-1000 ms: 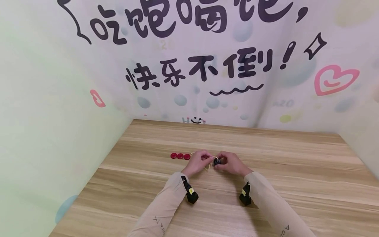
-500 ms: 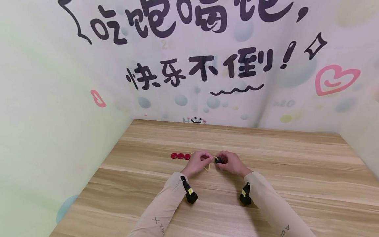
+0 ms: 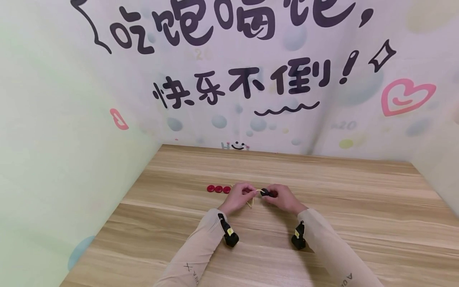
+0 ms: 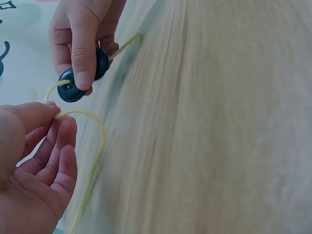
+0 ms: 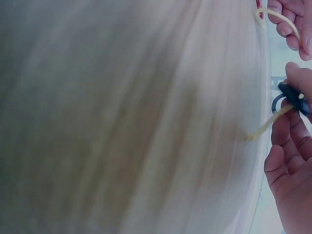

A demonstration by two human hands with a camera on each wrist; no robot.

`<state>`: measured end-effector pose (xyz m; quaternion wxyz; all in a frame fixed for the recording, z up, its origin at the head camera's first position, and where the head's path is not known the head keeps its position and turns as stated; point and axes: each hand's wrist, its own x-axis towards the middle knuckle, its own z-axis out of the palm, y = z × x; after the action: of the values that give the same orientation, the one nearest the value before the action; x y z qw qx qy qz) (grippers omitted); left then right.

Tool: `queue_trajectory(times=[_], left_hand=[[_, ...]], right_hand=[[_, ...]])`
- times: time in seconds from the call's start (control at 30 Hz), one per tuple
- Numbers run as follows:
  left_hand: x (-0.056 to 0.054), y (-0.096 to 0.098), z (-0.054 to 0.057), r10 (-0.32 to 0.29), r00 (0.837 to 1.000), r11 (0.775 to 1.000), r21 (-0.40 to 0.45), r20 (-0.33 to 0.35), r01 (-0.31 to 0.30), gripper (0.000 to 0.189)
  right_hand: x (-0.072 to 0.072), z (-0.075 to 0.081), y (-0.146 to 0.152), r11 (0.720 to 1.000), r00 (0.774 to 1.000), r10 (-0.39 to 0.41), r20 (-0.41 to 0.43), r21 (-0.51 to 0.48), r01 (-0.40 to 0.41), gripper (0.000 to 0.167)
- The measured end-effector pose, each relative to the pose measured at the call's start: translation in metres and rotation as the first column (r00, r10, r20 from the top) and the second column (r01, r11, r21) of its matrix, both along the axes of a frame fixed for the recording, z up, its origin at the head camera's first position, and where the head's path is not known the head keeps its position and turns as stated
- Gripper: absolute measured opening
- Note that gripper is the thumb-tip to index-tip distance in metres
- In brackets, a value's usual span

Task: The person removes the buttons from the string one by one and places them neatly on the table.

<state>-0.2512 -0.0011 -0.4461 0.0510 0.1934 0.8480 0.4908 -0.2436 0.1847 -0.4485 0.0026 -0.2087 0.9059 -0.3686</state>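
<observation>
My left hand (image 3: 241, 196) pinches a yellow cord (image 4: 100, 141) between thumb and fingertips, and a length of it hangs below the fingers. Just to the right, my right hand (image 3: 283, 197) holds a dark round button (image 4: 72, 92) between thumb and fingers. The cord passes through a hole in this button. Behind the thumb shows a second dark button (image 4: 103, 63), partly hidden by the fingers. A short cord end (image 5: 268, 124) sticks out on the far side of the buttons. Between the two hands the cord makes a small slack arc.
Three red buttons (image 3: 218, 189) lie in a row on the wooden table (image 3: 172, 223), left of my left hand. A printed cloth wall (image 3: 229, 127) rises behind the table. Each wrist wears a black camera (image 3: 231, 239).
My right hand has shifted slightly right and turned the dark button so its face shows more. The left hand stays almost in place on the cord.
</observation>
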Motion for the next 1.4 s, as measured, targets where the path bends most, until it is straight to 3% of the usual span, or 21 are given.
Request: queue_trajectory(times=[0.23,0.43,0.6,0.77,1.0,1.27,1.4], left_hand=[[-0.0001,0.0008,0.0007,0.010,1.000,1.000,-0.013,0.002,-0.010,0.012],[0.0006,0.0012,0.0020,0.015,1.000,1.000,-0.014,0.005,-0.014,0.012],[0.0015,0.0011,0.0030,0.008,1.000,1.000,-0.004,0.007,-0.008,0.012],[0.0022,0.0016,0.0032,-0.005,1.000,1.000,-0.005,-0.001,0.005,0.012],[0.0014,0.0036,0.0015,-0.016,1.000,1.000,-0.024,-0.005,0.015,0.013],[0.0029,0.0033,0.0037,-0.008,1.000,1.000,-0.026,0.014,0.008,0.013],[0.0039,0.0033,0.0044,-0.013,1.000,0.999,-0.046,0.001,0.013,0.012]], right_hand=[[0.0005,-0.0004,0.0016,1.000,0.999,0.026,-0.031,0.001,-0.026,0.021],[0.0001,-0.0022,0.0042,0.998,0.998,0.063,0.011,0.023,-0.063,0.025],[0.0000,-0.0038,0.0049,0.997,0.997,0.079,0.012,0.022,-0.079,0.020],[0.0009,-0.0037,0.0045,0.997,0.996,0.072,-0.058,0.002,-0.072,0.013],[0.0016,-0.0030,0.0025,0.999,0.993,0.028,-0.110,-0.034,-0.032,0.009],[0.0027,0.0013,0.0000,0.986,0.994,-0.055,-0.095,-0.161,0.039,0.009],[0.0029,0.0034,-0.0004,0.984,0.993,-0.075,-0.090,-0.171,0.059,0.009]])
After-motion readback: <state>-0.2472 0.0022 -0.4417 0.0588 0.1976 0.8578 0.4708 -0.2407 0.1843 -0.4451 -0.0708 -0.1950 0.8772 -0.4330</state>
